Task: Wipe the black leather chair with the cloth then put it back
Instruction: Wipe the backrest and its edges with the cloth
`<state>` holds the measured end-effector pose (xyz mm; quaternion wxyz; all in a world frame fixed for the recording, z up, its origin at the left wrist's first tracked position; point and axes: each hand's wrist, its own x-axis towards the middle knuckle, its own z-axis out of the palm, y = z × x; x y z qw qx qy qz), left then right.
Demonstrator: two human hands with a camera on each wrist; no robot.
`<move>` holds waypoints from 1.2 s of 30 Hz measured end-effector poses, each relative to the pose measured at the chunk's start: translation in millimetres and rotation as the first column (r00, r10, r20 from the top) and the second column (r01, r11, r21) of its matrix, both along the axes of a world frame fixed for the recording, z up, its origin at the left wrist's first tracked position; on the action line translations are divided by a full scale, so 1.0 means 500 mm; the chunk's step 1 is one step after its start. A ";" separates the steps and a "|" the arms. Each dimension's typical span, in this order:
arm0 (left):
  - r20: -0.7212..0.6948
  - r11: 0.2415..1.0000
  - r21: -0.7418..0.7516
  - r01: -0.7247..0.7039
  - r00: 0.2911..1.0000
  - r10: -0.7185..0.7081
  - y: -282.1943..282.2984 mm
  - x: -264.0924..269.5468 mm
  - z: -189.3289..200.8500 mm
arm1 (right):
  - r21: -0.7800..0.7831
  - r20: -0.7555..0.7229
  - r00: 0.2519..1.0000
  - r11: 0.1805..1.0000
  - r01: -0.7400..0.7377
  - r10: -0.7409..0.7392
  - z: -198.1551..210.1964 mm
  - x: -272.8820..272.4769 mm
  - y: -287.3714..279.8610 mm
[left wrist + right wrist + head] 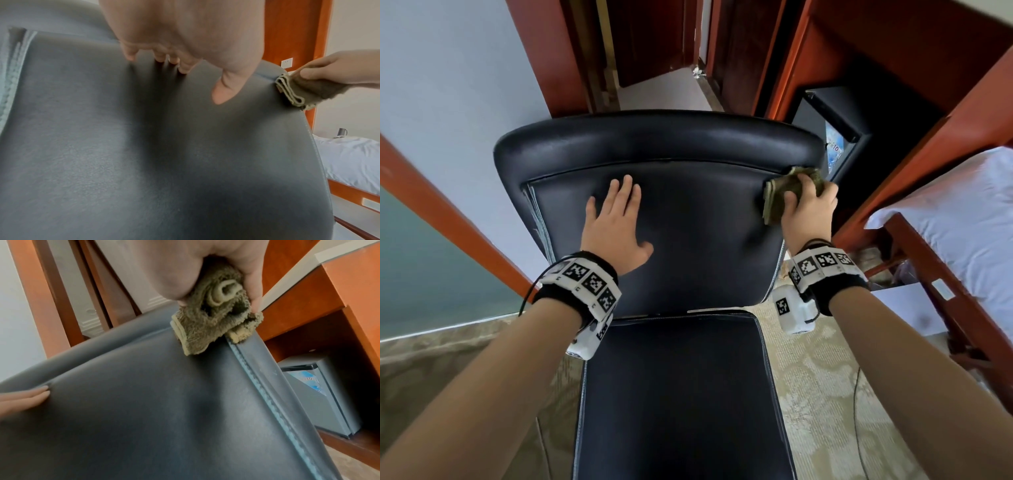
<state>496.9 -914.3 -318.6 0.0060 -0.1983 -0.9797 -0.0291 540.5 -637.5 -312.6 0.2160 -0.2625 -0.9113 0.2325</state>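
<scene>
1. Chair [681, 394] stands right in front of me; its one seat looks untouched, by my guess.
2. Farther up, my left hand [616, 222] lies flat, fingers spread, bracing the one backrest [688, 212].
3. My right hand [810, 209] clamps the single folded cloth [779, 200] against the backrest's upper right seam.
4. I judge wiping is under way; most leather and returning the cloth remain.
5. Beyond: one bed [962, 219].

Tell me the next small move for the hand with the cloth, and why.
Probably sweep the folded olive terry cloth leftward across the black leather chair: the right hand holds it at the backrest's upper right corner while the left hand braces flat.
</scene>
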 end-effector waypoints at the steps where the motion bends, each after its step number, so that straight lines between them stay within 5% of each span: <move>1: 0.001 1.000 -0.001 -0.006 1.000 0.006 0.001 0.001 0.000 | -0.003 -0.019 1.000 1.000 0.006 -0.006 0.005 -0.001 0.008; 26: 0.138 0.985 -0.105 -0.135 0.979 0.149 0.039 0.010 0.031 | 0.224 0.230 0.954 0.943 -0.246 0.194 0.018 0.002 0.005; 36: 0.155 0.979 -0.135 -0.151 0.973 0.171 0.054 0.007 0.030 | 0.189 0.193 0.972 0.968 -0.168 0.131 0.020 -0.003 0.006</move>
